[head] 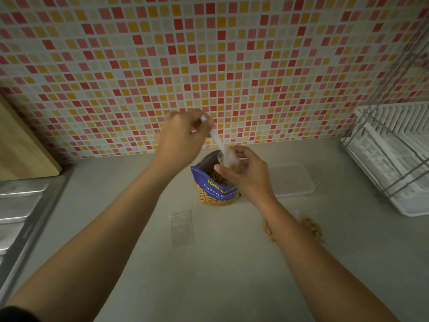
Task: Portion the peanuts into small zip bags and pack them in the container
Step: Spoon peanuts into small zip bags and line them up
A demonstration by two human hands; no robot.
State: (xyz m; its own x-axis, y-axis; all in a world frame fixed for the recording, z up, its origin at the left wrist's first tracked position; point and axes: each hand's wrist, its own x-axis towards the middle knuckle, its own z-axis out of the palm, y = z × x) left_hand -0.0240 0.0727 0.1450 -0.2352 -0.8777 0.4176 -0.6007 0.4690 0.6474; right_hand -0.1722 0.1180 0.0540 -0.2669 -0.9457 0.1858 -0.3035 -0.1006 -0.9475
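Note:
A blue bag of salted peanuts stands open on the grey counter. Above its mouth my left hand grips the handle of a white plastic spoon that slants down to the right. My right hand pinches a small clear zip bag at the spoon's lower end, just over the peanut bag. An empty flat zip bag lies on the counter in front. Filled peanut bags lie on the counter beside and partly under my right forearm. A clear plastic container sits to the right.
A white dish rack with a wire frame stands at the right. A wooden board leans at the left above a steel sink drainer. A mosaic tiled wall rises right behind the peanut bag.

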